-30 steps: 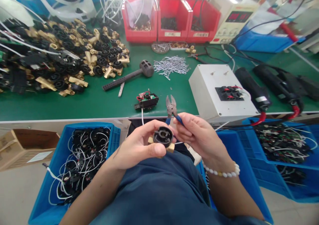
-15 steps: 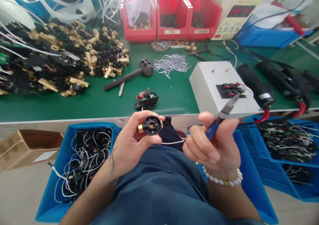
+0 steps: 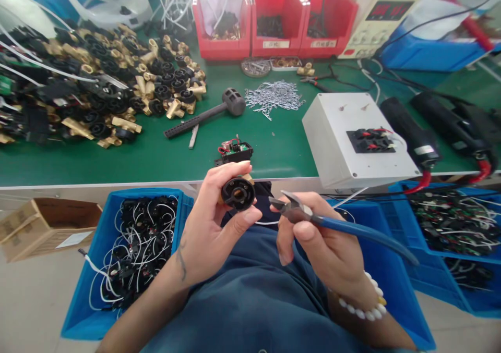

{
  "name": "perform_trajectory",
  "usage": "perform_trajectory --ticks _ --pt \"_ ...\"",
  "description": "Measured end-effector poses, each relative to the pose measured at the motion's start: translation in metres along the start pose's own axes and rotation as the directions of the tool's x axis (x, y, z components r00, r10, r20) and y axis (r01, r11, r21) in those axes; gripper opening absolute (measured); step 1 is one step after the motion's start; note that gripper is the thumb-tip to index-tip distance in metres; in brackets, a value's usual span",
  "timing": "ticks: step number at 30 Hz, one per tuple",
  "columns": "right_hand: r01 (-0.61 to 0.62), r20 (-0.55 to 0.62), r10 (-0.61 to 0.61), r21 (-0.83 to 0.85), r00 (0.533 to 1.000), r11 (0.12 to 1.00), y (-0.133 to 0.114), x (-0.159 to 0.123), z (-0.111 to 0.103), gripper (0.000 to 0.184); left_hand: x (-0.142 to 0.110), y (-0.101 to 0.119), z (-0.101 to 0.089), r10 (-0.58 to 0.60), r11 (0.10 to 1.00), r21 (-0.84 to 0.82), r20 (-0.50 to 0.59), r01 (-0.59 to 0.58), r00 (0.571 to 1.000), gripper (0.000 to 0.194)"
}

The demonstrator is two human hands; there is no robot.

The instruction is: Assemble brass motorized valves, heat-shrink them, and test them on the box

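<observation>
Between the fingers and thumb of my left hand [image 3: 213, 228] is a brass valve fitting with a round black cap [image 3: 238, 193], its open round face turned up toward me. My right hand [image 3: 321, 241] grips blue-handled cutting pliers [image 3: 297, 210]. Their jaws are parted and point left at the fitting, a short distance away from it. Just beyond my left fingers, a small black module with a green circuit board and red wires [image 3: 235, 150] lies near the bench's front edge.
On the green bench [image 3: 274, 157] are a black mallet [image 3: 211, 114], a heap of metal pins [image 3: 273, 98] and a white box [image 3: 352, 139]. Brass fittings [image 3: 144, 87] are piled at left, with red bins [image 3: 279, 27] behind. Blue crates [image 3: 74, 290] of wired parts flank my lap.
The pliers have swung round in my right hand from pointing away to pointing left at the fitting. My left hand has tilted the fitting, so its face shows differently.
</observation>
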State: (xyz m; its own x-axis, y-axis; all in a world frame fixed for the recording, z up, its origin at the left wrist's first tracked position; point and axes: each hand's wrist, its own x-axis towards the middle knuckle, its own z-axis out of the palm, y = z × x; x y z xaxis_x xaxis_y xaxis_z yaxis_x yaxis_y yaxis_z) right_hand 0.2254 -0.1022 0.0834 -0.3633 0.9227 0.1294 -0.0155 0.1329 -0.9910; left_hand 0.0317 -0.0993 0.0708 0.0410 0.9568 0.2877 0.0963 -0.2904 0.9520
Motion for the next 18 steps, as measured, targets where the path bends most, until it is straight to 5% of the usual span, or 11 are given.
perform_trajectory --ticks 7,12,18 --pt "-0.238 0.107 0.217 0.256 0.97 0.937 -0.003 0.007 0.017 0.053 -0.003 -0.006 0.0 0.133 0.975 0.188 -0.042 -0.123 0.99 0.065" --pt "-0.37 0.18 0.323 0.454 0.929 0.811 -0.001 0.01 0.025 0.05 0.003 -0.002 0.002 0.259 0.927 0.302 -0.082 -0.224 0.962 0.054" --pt "-0.417 0.169 0.384 0.459 0.908 0.784 -0.007 0.009 0.029 0.053 0.009 0.003 -0.002 0.428 0.796 0.493 -0.047 -0.351 0.903 0.037"
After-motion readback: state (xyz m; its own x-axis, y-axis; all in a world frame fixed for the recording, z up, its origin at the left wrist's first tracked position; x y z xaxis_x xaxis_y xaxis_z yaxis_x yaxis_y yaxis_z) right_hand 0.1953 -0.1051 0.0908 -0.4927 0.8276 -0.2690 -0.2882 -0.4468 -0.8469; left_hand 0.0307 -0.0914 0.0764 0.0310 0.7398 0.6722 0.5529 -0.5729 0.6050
